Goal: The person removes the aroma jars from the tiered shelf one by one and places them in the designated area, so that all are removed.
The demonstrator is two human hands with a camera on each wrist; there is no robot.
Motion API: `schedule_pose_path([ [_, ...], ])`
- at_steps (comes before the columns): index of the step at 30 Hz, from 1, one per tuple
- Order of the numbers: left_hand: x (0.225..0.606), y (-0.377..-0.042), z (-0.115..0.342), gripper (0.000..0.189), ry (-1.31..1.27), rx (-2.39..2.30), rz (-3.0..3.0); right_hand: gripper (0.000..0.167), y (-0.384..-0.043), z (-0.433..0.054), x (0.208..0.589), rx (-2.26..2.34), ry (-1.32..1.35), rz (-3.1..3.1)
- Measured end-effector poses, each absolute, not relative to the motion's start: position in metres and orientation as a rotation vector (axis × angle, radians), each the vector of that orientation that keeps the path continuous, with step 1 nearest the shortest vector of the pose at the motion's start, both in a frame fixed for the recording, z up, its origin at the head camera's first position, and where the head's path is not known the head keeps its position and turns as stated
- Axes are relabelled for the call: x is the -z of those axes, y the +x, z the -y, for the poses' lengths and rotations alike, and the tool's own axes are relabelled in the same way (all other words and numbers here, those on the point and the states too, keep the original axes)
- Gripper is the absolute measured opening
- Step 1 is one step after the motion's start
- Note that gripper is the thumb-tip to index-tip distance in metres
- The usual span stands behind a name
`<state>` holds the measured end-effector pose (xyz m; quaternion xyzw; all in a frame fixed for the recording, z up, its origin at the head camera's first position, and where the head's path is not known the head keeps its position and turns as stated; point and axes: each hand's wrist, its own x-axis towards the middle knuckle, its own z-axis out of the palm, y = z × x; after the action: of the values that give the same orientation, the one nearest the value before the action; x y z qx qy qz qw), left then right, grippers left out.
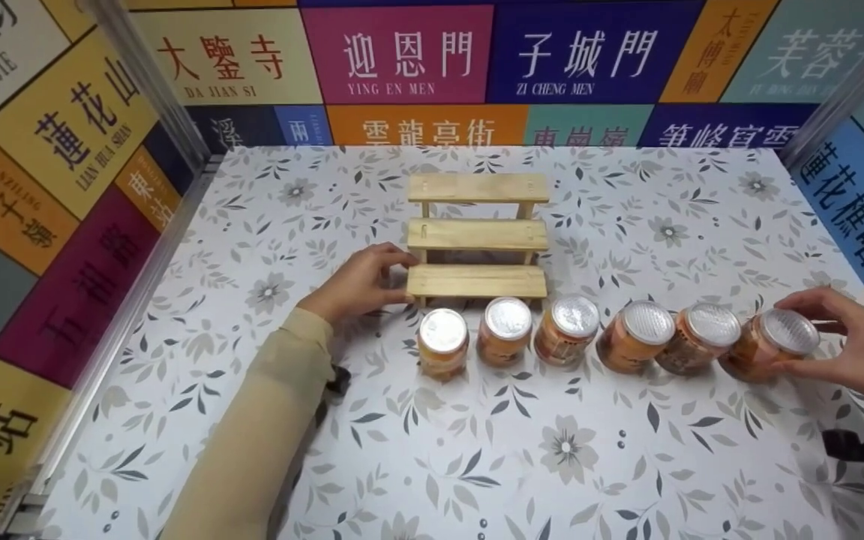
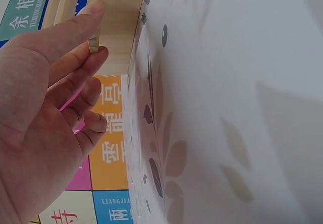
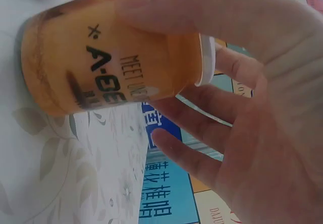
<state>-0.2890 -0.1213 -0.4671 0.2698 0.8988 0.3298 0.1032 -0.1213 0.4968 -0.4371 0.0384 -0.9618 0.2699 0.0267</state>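
Note:
A small three-step wooden shelf (image 1: 477,281) stands on the patterned cloth. At its left end, my left hand (image 1: 361,281) pinches the bottom step; in the left wrist view the thumb (image 2: 75,30) and forefinger sit on either side of the board's end (image 2: 94,32). Several orange jars with silvery lids line up in front of the shelf and off to the right. My right hand (image 1: 856,345) holds the rightmost jar (image 1: 758,349) between thumb and fingers. That jar (image 3: 101,57) has dark lettering on its side and its base is at the cloth.
The other jars include the leftmost one (image 1: 443,352), just before the shelf's front step, and one (image 1: 702,345) close against the held jar. Floral cloth (image 1: 567,450) covers the table. Panels with large Chinese characters (image 1: 402,52) wall in the back and both sides.

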Motion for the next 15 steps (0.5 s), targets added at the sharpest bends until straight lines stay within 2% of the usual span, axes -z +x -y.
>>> schedule_pose_path([
  [8,0.464,-0.288,0.121,0.054,0.763,-0.949,-2.667,0.087,-0.127,-0.492,0.427,-0.857,0.121,3.065],
  [11,0.458,-0.286,0.118,0.053,0.747,-0.884,-2.685,0.088,-0.132,-0.48,0.415,-0.913,0.102,3.067],
  [15,0.445,-0.282,0.118,0.058,0.716,-0.763,-2.708,0.083,-0.144,-0.452,0.393,-0.983,0.052,3.065],
])
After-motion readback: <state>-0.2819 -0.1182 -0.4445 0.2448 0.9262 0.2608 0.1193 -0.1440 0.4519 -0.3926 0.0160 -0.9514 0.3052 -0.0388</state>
